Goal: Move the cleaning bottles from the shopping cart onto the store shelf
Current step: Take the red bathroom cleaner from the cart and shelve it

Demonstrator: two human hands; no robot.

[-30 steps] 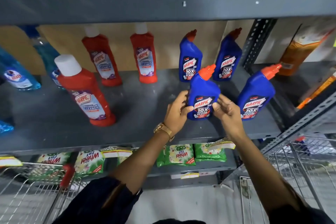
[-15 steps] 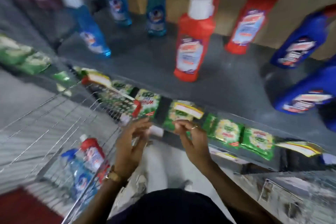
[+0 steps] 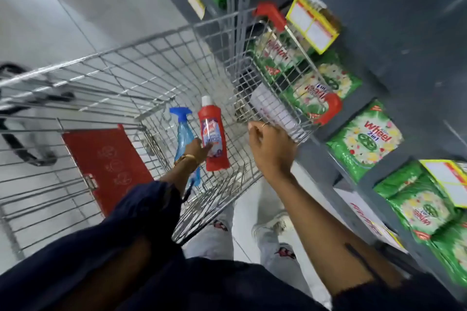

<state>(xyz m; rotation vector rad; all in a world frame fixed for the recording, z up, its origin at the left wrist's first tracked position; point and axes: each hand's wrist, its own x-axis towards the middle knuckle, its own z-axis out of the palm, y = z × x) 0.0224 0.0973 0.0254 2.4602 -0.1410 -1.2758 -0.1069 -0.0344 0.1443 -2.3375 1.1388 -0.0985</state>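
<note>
I look down into the wire shopping cart point(image 3: 141, 76). A red cleaner bottle point(image 3: 212, 134) with a white cap lies in it, next to a blue spray bottle point(image 3: 182, 131). My left hand point(image 3: 198, 153) reaches down inside the cart, and its fingers wrap the lower part of the red bottle. The wrist partly covers the blue bottle. My right hand point(image 3: 271, 149) is curled over the cart's near rim on the shelf side. The store shelf point(image 3: 409, 33) runs along the right; the shelf with the bottles is out of view.
Green detergent packs point(image 3: 366, 139) and yellow price tags point(image 3: 312, 24) line the lower shelf close to the cart's right side. A red flap point(image 3: 108, 164) sits at the cart's left end. Grey floor lies beyond, and my legs stand below the cart.
My view swung from the shelf of blue and red bottles down to the cart. Both hands left the blue bottle on the shelf; the left one now reaches the red bottle in the cart.
</note>
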